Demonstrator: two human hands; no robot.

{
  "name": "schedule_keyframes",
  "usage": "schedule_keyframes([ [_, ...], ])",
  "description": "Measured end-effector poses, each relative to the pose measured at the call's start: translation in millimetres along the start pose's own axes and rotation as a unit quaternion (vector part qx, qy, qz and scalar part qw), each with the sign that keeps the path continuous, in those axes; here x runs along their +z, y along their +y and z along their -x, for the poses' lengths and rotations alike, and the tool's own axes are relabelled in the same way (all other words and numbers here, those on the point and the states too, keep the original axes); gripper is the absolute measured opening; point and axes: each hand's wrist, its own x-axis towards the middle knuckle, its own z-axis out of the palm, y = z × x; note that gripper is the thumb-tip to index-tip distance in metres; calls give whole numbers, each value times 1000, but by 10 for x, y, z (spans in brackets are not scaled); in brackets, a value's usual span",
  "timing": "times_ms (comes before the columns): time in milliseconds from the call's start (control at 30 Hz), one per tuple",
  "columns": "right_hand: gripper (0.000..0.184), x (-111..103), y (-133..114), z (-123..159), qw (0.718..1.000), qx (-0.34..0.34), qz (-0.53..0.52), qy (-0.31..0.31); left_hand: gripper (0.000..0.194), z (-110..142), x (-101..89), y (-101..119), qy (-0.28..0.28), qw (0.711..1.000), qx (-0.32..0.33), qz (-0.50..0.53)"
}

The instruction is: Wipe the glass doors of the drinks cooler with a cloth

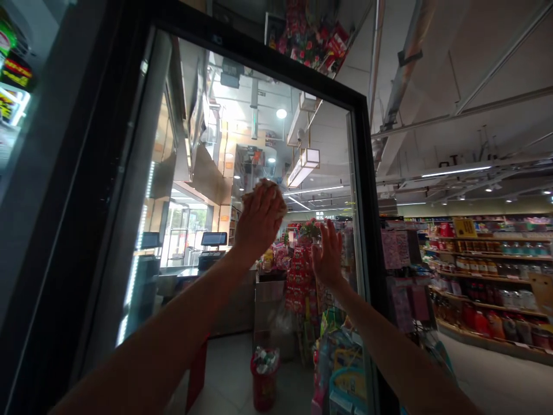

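Note:
A tall glass door with a black frame stands in front of me and tilts in the head view. On its pane, near the middle, my left hand presses a crumpled light-brown cloth, fingers spread over it. Farther right and a little lower, my right hand is raised with its palm toward the pane. Its fingers are stretched out and it holds nothing. Whether it touches the glass cannot be made out.
In the pane appear a monitor, a red bin with a bag in it and red hanging goods. Shelves of jars and bottles curve along the right. Pink packs hang beside the door frame.

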Motion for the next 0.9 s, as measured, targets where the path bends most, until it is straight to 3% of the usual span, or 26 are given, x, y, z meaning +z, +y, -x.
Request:
schedule_keyframes([
  [100, 53, 35, 17, 48, 999, 35, 11, 14, 52, -337, -164, -426, 60, 991, -114, -25],
  [167, 55, 75, -4, 33, 999, 47, 8, 22, 54, -542, -177, -500, 94, 980, -172, -30],
  [233, 56, 113, -8, 14, 998, 59, 3, 25, 51, -668, -43, -286, 84, 988, -127, -24],
  [300, 57, 146, 12, 7, 998, 62, 5, 20, 44, -713, 205, 129, 35, 999, 6, -14],
  [367, 57, 178, 42, 11, 998, 58, 8, 15, 40, -715, 454, 507, 1, 996, 91, -2],
  [433, 57, 211, 67, 23, 998, 54, 9, 10, 41, -725, 567, 599, -30, 990, 140, 3],
  [500, 57, 247, 79, 39, 999, 50, 7, 6, 41, -775, 478, 321, -12, 995, 101, -3],
  [633, 58, 320, 75, 67, 998, 53, 18, 5, 49, -943, 48, -608, 96, 991, -87, -28],
  [700, 58, 352, 73, 74, 998, 55, 21, 5, 51, -942, 12, -701, 120, 986, -115, -34],
  [733, 58, 366, 76, 77, 998, 55, 20, 5, 49, -893, 73, -594, 114, 988, -96, -37],
  [833, 57, 403, 96, 85, 998, 55, 12, 5, 38, -585, 443, 88, 40, 997, 42, -43],
  [900, 56, 427, 115, 94, 998, 56, 8, 8, 38, -354, 635, 451, -15, 986, 160, -41],
])
